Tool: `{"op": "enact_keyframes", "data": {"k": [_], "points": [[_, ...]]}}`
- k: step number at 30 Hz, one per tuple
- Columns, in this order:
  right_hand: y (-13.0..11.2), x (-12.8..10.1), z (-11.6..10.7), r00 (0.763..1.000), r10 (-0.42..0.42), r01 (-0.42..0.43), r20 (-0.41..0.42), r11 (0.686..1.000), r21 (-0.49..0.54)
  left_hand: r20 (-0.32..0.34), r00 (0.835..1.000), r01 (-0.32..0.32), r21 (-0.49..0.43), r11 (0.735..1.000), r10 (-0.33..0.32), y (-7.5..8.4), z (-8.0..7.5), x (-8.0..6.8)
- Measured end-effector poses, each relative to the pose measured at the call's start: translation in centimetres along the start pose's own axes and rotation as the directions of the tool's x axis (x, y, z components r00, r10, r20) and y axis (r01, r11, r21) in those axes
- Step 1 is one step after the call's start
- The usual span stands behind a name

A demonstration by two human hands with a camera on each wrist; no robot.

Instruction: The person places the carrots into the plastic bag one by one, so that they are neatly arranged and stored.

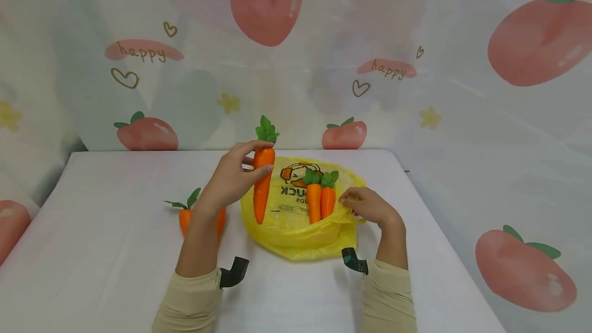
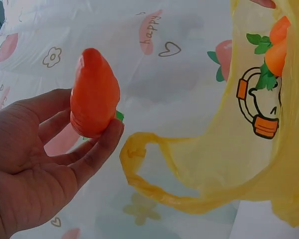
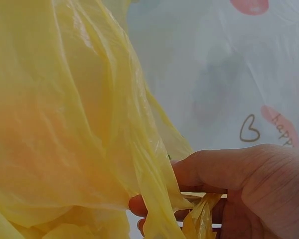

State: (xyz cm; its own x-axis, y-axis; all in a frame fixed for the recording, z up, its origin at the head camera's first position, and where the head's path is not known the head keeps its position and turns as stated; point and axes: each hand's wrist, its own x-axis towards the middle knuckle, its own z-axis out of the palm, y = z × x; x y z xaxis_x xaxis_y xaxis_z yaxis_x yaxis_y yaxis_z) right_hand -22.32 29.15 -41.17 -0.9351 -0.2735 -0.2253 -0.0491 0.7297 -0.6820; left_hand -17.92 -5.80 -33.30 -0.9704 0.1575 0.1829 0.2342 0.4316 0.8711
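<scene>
Head view: "happy" lettering [image 1: 142, 52] on backdrop [image 1: 462, 117]

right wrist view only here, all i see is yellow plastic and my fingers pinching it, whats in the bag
Observer: Two orange toy carrots with green tops lie in the yellow plastic bag.
Operator: where's the other hand
Observer: The left hand holds a third orange carrot upright above the bag's left edge.
Operator: any more carrots out
Observer: One more orange carrot lies on the white table, partly hidden behind the left forearm.
</scene>
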Motion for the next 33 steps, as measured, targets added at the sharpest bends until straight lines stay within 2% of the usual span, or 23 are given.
{"op": "enact_keyframes", "data": {"k": [17,33], "points": [[0.4,0.4,-0.1,1.000,-0.021,0.021,0.009,1.000,-0.018,0.064,0.997,-0.030,-0.068,0.997,0.034,0.0,3.9,0.5],[0.4,0.4,0.0,1.000,-0.015,0.015,0.008,1.000,-0.011,0.132,0.988,0.094,-0.115,0.989,-0.079,-1.6,7.0,1.1]]}}
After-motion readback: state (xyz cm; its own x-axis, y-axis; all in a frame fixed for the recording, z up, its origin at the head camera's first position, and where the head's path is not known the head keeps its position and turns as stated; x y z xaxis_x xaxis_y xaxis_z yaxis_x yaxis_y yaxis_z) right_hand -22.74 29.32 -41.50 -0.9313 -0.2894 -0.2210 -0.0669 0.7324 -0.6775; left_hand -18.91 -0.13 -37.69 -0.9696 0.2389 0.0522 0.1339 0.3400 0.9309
